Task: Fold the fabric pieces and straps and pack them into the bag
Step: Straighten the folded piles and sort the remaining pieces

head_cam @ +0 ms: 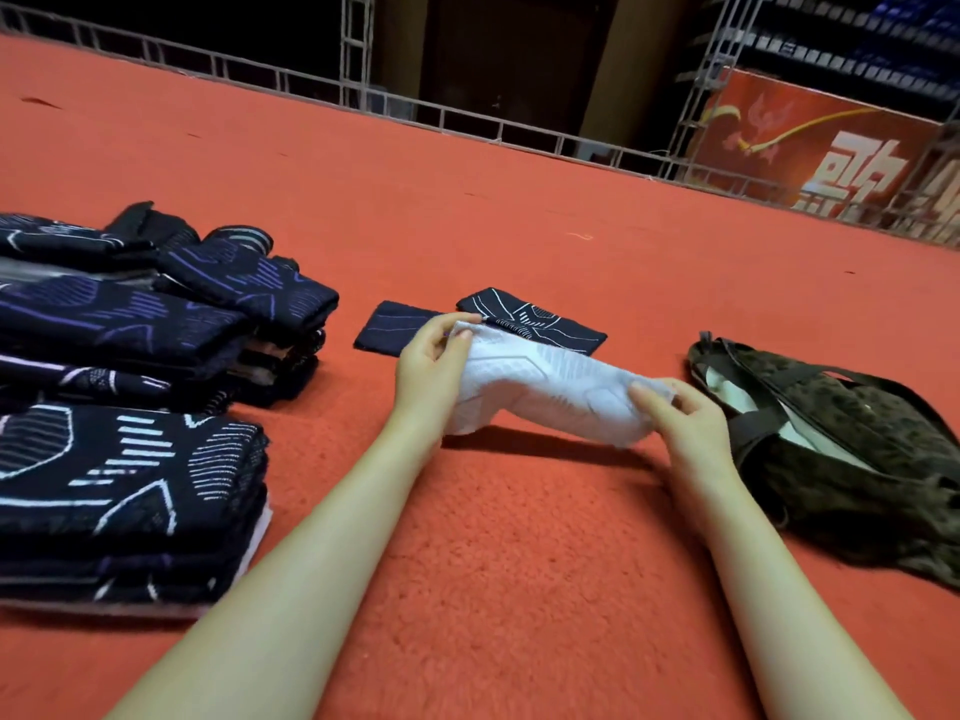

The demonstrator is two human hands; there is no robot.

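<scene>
A white fabric piece [545, 389] hangs between my hands above the red carpet. My left hand [434, 356] pinches its left end and my right hand [685, 415] pinches its right end. Behind it on the carpet lie two flat dark pieces: a navy one with thin lines [392, 330] and a navy one with white line pattern [540, 317]. The dark olive patterned bag [852, 449] lies open at the right, with black straps and something white showing inside.
Stacks of folded navy patterned fabric [130, 491] fill the left side, a second pile [171, 309] behind the first. A metal rail [467, 122] borders the red carpet [519, 563] at the back, with a red banner [831, 153] at the far right.
</scene>
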